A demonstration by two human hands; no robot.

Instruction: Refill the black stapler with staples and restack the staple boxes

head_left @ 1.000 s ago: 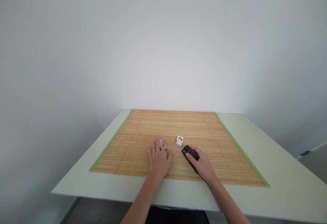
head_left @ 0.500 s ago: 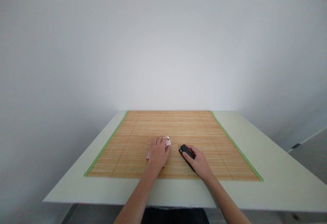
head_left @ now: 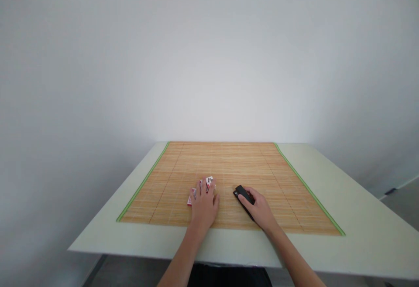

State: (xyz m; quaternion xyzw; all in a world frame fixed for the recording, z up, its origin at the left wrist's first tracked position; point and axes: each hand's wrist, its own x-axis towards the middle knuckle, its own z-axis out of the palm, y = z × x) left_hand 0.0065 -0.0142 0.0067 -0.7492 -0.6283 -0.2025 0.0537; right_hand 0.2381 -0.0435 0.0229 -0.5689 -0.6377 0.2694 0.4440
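My left hand (head_left: 203,208) lies palm down on the mat with its fingers spread. Under and between those fingers show red-and-white printed pieces that look like playing cards (head_left: 209,181); most of their surface is hidden by the hand. To the right, my right hand (head_left: 262,212) wraps round a black stapler (head_left: 242,191), thumb on the near side and fingers over the far side. The stapler slants, its front end pointing away and left, and rests low at the mat. A gap of bare mat separates the two hands.
A bamboo mat (head_left: 225,160) with green edging covers the middle of a white table (head_left: 327,182). Behind the table rises a plain pale wall (head_left: 209,60). The table's front edge runs just before my body.
The view has shifted slightly. My left hand has turned a little and its fingers have moved over the cards, showing more of them on the left. The right hand keeps its grip on the stapler.
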